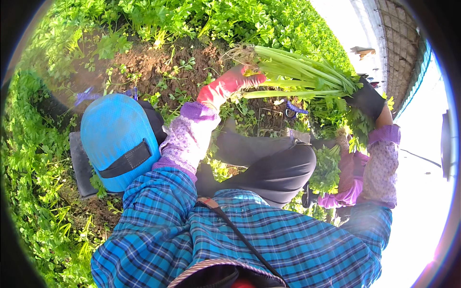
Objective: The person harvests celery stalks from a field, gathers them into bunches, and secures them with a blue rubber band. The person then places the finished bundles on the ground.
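My right hand [368,97], in a black glove, is closed around the leafy end of a bunch of celery [302,72]. The pale green stalks lie sideways, with the tangled roots [240,54] at the left. My left hand [232,84], in a red glove, is at the root end, its fingertips beside the lower stalks. One stalk [288,94] hangs a little apart below the others. Whether the left fingers pinch a stalk or root is not clear.
Celery plants [201,18] grow densely behind the bare soil [155,68]. At the left is a blue pad [117,144] with a black strap. Blue ties [296,108] lie on the ground. Leafy greens [326,169] and pink cloth [342,198] are below my right arm. A wall [399,46] stands at right.
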Tool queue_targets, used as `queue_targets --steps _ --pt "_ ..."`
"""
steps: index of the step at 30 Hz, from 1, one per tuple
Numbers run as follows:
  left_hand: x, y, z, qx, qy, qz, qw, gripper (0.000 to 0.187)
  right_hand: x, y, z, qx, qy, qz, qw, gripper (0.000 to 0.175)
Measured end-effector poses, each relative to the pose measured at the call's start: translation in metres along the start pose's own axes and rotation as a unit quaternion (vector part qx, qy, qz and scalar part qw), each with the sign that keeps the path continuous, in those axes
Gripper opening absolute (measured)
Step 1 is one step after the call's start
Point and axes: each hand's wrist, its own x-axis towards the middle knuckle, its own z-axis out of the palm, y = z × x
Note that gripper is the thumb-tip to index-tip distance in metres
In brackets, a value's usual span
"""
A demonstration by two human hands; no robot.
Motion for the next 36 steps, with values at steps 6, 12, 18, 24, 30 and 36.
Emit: queue_targets --steps 6,12,18,24,30,36 --pt "-0.013 -0.029 -0.021 -0.127 0.303 -0.152 0.932 0.023 0.008 0.003 0.007 -0.031 0.039 -0.060 0.997 0.043" --pt "-0.037 -0.099 -0.041 0.101 0.107 -0.110 0.983 0.100 -0.004 0.004 0.008 0.152 0.042 -0.037 0.987 0.034" --pt "-0.018 -0.006 0.043 -0.452 -0.022 -0.084 0.888 0.124 0.043 -0.077 0.032 0.742 0.064 0.136 0.653 0.020" --pt "-0.035 0.065 0.012 -0.454 0.096 -0.135 0.875 0.031 0.069 -0.087 0.044 0.595 0.053 0.092 0.797 0.019" --pt "-0.036 0.073 0.015 -0.339 0.160 -0.075 0.924 0.036 0.071 -0.087 0.056 0.586 0.075 0.097 0.801 0.021" --pt "-0.028 0.051 0.007 -0.346 0.121 -0.094 0.926 0.029 0.082 -0.098 0.056 0.644 0.058 0.146 0.749 0.036"
